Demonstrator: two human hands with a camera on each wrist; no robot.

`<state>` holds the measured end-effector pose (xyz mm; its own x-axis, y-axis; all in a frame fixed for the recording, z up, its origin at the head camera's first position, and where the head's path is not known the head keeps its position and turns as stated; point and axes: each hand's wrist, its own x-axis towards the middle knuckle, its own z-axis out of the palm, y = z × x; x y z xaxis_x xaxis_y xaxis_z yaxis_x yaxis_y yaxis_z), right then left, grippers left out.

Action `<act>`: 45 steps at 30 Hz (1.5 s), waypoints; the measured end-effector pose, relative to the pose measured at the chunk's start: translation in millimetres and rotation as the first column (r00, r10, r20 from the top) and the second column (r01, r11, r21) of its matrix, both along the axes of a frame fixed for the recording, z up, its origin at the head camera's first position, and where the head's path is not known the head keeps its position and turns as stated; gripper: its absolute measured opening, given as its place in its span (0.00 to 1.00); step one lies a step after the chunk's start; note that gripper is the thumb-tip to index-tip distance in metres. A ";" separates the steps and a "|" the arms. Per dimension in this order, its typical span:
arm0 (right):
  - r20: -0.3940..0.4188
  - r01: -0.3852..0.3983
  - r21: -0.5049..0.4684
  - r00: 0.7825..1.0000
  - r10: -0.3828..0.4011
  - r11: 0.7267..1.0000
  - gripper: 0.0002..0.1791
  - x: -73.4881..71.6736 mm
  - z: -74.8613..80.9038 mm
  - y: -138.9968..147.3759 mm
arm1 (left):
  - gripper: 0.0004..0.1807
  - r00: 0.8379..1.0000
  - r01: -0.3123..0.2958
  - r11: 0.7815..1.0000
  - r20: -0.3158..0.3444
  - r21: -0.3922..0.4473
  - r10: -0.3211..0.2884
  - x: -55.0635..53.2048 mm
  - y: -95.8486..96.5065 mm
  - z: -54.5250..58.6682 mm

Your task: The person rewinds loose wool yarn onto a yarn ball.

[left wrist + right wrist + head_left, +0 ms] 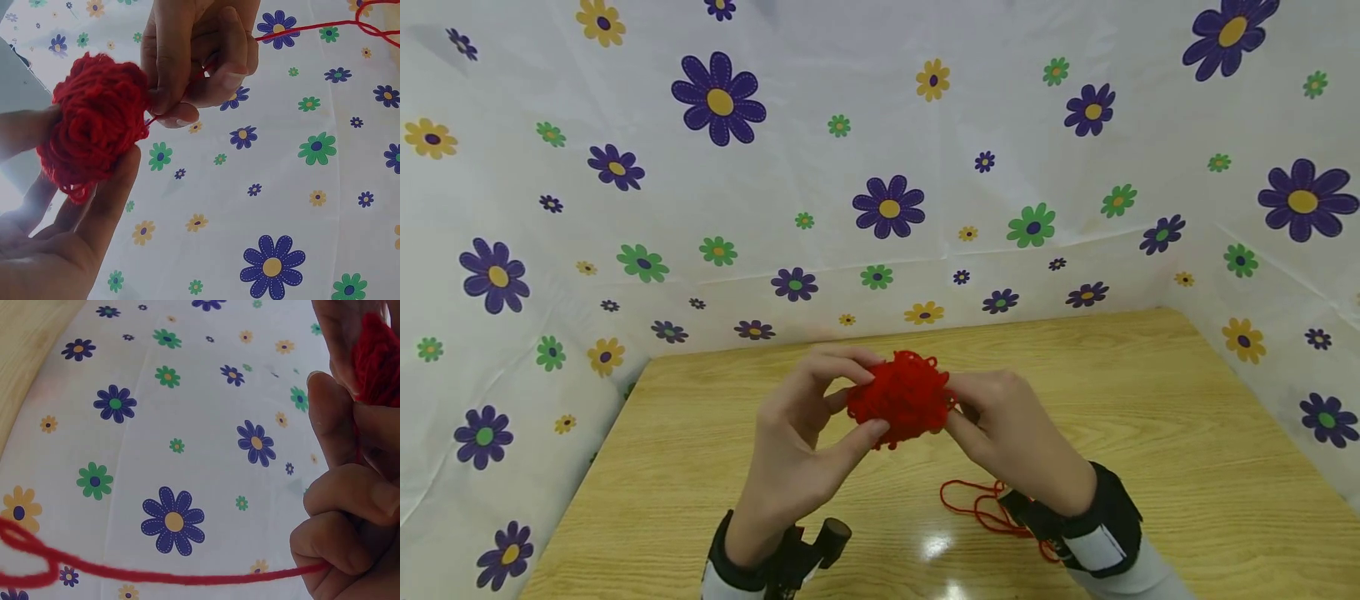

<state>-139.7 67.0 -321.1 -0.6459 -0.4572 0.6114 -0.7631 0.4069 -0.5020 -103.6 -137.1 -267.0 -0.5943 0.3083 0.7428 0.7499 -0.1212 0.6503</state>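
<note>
Nearest, the two forearms come in below the table's (655, 483) visible middle, each wearing a black wrist strap (1112, 521). By the right wrist, toward the near right part of the surface, hang or lie slack red yarn loops (25, 581); which, I cannot tell. Both hands are raised above the wood, well apart from its left and right edges, with pale grain running out on either side and on to the far edge.

Between the hands, in the air, is a ball of red yarn (902, 400). The left hand (801, 442) grips it, thumb low and fingers around the side. The right hand (1007, 425) pinches a thin strand (187, 579) just beside the ball, its other fingers curled over the trailing length.

The ball is roundish and fuzzy, thickly wound, with a spiral coil on one face and small loops poking from its rim.

Past the far edge stands a white cloth (820, 58) printed with purple, green and yellow flowers.
</note>
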 end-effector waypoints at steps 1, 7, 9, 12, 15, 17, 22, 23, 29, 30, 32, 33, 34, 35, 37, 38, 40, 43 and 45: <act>-0.007 0.011 0.010 1.000 -0.011 1.000 0.06 0.3 0.2 -0.6 | 0.21 1.000 -0.010 1.000 0.000 0.013 0.010 -0.5 0.2 -0.1; 0.011 0.024 0.033 1.000 -0.024 0.999 0.07 2.4 3.3 -2.8 | 0.20 0.998 -0.064 0.997 0.000 0.046 0.064 -2.6 1.3 -0.3; 0.013 0.023 0.039 1.000 -0.023 0.999 0.06 3.4 4.3 -3.4 | 0.20 0.997 -0.081 0.996 -0.006 0.047 0.081 -3.4 1.7 -0.7; 0.010 0.016 0.049 1.000 -0.016 0.999 0.07 4.6 5.0 -4.2 | 0.21 0.994 -0.108 0.993 -0.016 0.043 0.109 -5.3 2.2 -2.1; 0.006 0.000 0.055 1.000 -0.001 0.998 0.06 5.4 4.7 -4.9 | 0.21 0.990 -0.134 0.990 -0.026 0.036 0.135 -7.5 2.4 -4.3; 0.004 -0.006 0.058 1.000 0.006 0.998 0.06 6.3 4.9 -5.3 | 0.21 0.988 -0.152 0.988 -0.034 0.030 0.153 -8.8 2.9 -5.6; -0.002 -0.015 0.072 1.000 0.015 0.997 0.05 9.5 6.4 -6.0 | 0.21 0.980 -0.187 0.982 -0.065 0.008 0.187 -11.1 4.6 -7.9; -0.005 -0.020 0.076 1.000 0.020 0.997 0.05 10.2 6.8 -5.9 | 0.22 0.979 -0.193 0.981 -0.071 0.003 0.192 -11.3 5.0 -8.1; -0.010 -0.029 0.078 1.000 0.029 0.997 0.05 12.9 8.4 -6.0 | 0.22 0.955 -0.272 0.960 -0.144 -0.062 0.261 -12.1 8.1 -9.2; -0.011 -0.026 0.080 1.000 0.027 0.996 0.05 13.3 8.5 -6.1 | 0.22 0.945 -0.296 0.952 -0.169 -0.083 0.279 -12.7 8.9 -9.5; -0.013 -0.027 0.080 1.000 0.028 0.996 0.05 15.2 8.0 -6.9 | 0.21 0.923 -0.347 0.929 -0.225 -0.132 0.313 -12.9 9.8 -11.5; -0.013 -0.025 0.080 1.000 0.026 0.996 0.05 16.2 7.8 -7.3 | 0.20 0.912 -0.370 0.916 -0.251 -0.158 0.325 -13.2 10.1 -13.0; -0.015 -0.027 0.080 0.999 0.029 0.996 0.05 17.3 7.7 -7.6 | 0.20 0.902 -0.391 0.902 -0.275 -0.186 0.334 -13.5 10.3 -14.9; -0.013 -0.030 0.078 0.999 0.031 0.996 0.04 18.4 7.6 -7.9 | 0.20 0.893 -0.409 0.887 -0.292 -0.213 0.342 -14.0 10.3 -17.2; -0.014 -0.044 0.068 0.999 0.045 0.997 0.04 20.6 7.5 -8.2 | 0.21 0.886 -0.430 0.862 -0.310 -0.268 0.345 -15.7 9.2 -23.3; -0.012 -0.048 0.065 0.999 0.048 0.997 0.03 21.6 7.3 -8.4 | 0.21 0.886 -0.434 0.850 -0.309 -0.298 0.345 -16.8 8.3 -26.8; -0.014 -0.062 0.050 0.998 0.063 0.997 0.03 23.8 7.7 -8.6 | 0.22 0.893 -0.433 0.829 -0.297 -0.355 0.339 -19.8 6.0 -34.0; -0.020 -0.080 0.030 0.997 0.080 0.996 0.03 26.4 7.9 -8.5 | 0.23 0.907 -0.414 0.804 -0.272 -0.428 0.322 -24.1 2.6 -43.2; -0.022 -0.085 0.014 0.996 0.085 0.996 0.03 28.1 8.3 -8.4 | 0.23 0.919 -0.390 0.797 -0.253 -0.461 0.303 -25.9 1.1 -47.0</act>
<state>-111.6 58.7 -312.8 -0.5905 -0.5176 0.6192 -0.8063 0.3466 -0.4793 -129.5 -136.0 -314.0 -0.6201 0.4531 0.6404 0.7766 0.4703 0.4192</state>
